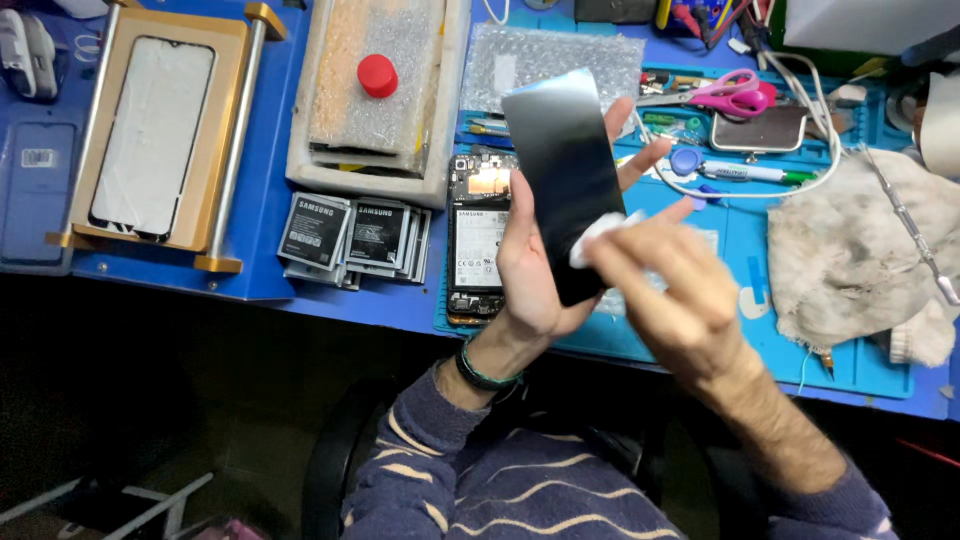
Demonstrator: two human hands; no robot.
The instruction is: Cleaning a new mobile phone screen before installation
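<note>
A person's left hand (pixel 530 270) grips a dark, glossy rectangular phone screen panel (pixel 565 185) upright above a blue bench (pixel 260 250), fingers wrapped around its edges. The right hand (pixel 665 285) pinches a small white wipe (pixel 598 237) against the panel's lower right edge. Behind lies an opened black phone (pixel 478 235) beside stacked grey batteries (pixel 352 238).

purple striped sleeves (pixel 420 470), green wristband (pixel 483 374)

Under the hands: opened phone (pixel 477 240) flat on blue mat (pixel 860 360), blocking a straight drop.
Left: battery stack (pixel 352 238) close by.
Right: bare mat before grey rag (pixel 860 250).
Near edge: open, nothing standing.
</note>
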